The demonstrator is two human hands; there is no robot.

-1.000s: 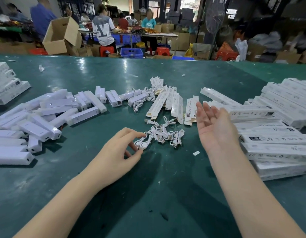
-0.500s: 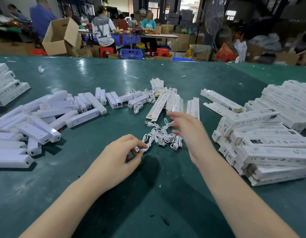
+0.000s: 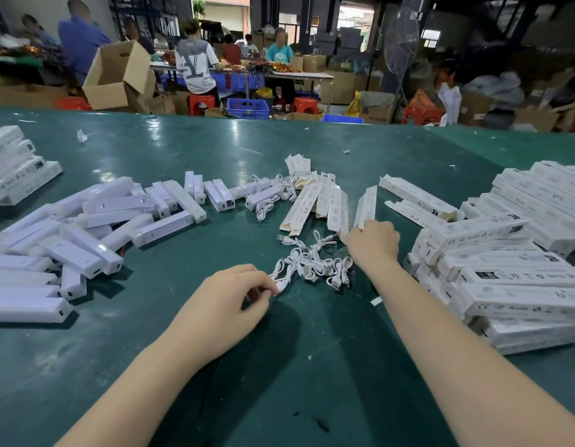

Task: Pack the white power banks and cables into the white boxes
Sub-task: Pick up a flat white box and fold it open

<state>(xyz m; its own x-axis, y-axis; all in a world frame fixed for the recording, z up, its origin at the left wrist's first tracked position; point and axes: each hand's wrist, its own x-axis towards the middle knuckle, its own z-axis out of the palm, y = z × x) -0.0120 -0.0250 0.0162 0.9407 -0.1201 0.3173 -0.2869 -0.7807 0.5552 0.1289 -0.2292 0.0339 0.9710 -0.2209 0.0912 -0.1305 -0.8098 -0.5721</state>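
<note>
L hand (image 3: 221, 301) fingers curled, pinching a white cable (image 3: 281, 283) end. R hand (image 3: 373, 241) fingers curled on flat box (image 3: 365, 208) – long axis pointing abt 12 o'clock.

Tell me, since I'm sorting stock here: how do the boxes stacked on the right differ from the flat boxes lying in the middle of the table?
The stacked boxes are squared up and closed; the flat boxes are collapsed and unfilled. The stacked boxes lie in layers on each other; the flat boxes are fanned out singly on the green table. The right hand grips a flat box's end, not a stacked one. Both are long, white and printed.
</note>
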